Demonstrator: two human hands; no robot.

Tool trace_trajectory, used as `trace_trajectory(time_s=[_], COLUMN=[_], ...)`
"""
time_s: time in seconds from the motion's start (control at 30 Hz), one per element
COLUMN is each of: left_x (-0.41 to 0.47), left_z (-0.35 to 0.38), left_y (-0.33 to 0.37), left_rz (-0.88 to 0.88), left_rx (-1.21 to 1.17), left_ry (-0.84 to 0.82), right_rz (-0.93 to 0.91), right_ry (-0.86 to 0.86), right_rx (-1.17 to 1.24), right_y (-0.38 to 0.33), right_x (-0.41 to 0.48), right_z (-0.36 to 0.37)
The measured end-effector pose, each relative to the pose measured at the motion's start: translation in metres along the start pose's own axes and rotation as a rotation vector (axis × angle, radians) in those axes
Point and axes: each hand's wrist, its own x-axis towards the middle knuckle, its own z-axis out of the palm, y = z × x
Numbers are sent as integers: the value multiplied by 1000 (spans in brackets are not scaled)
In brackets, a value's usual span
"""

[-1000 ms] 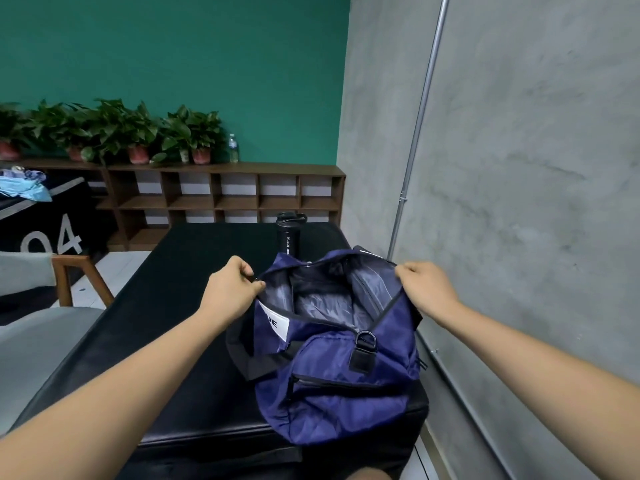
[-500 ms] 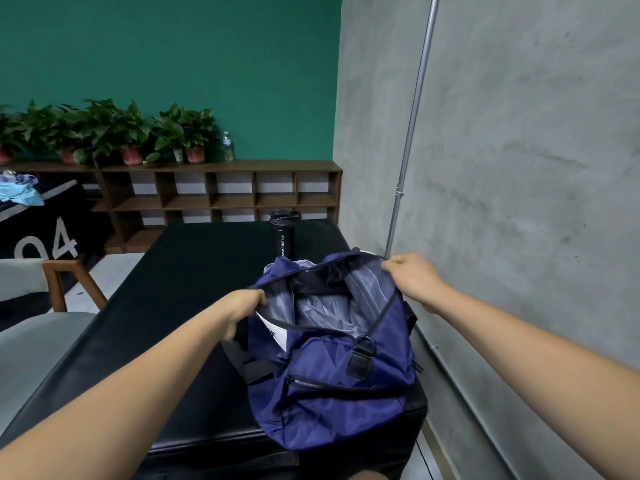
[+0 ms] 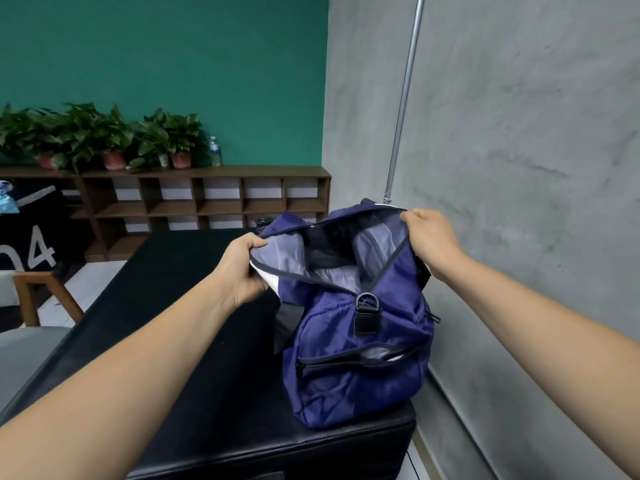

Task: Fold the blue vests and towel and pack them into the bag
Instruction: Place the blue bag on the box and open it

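A navy blue duffel bag [image 3: 360,362] stands on the right end of a black table [image 3: 194,341], its top zip open and the grey lining showing. My left hand [image 3: 242,268] grips the left edge of the opening. My right hand [image 3: 429,237] grips the right edge, up near the wall. Together they hold the mouth of the bag spread wide and raised. Inside I see only grey lining and a dark shadow. A front pocket zip gapes slightly. A bundle of light blue cloth [image 3: 7,202] lies at the far left edge of view.
A grey concrete wall with a metal pole [image 3: 403,98] runs close along the right of the bag. A dark bottle top [image 3: 263,223] peeks out behind the bag. A wooden shelf [image 3: 207,202] with potted plants lines the green wall. A wooden chair [image 3: 31,299] stands left.
Both hands have lifted the bag's opening edges upward and spread them wider. The bag now stands taller and hides most of the dark bottle behind it.
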Motion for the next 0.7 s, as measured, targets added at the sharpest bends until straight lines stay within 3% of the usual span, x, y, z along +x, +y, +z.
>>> trace_trajectory(time_s=[0.33,0.47,0.7], left_x=[14,13,19], left_z=[-73,-74,-73], left_y=[-52,-61,-59], left_rz=[-138,-159,-57], left_rx=[1,158,677], left_ry=[169,229,284], right_rz=[146,117,63], right_ry=[-157,-321,-390], right_rx=[-30,-139,-334], right_y=[49,62,69], right_x=[-17,-27,-40], right_z=[31,41,53])
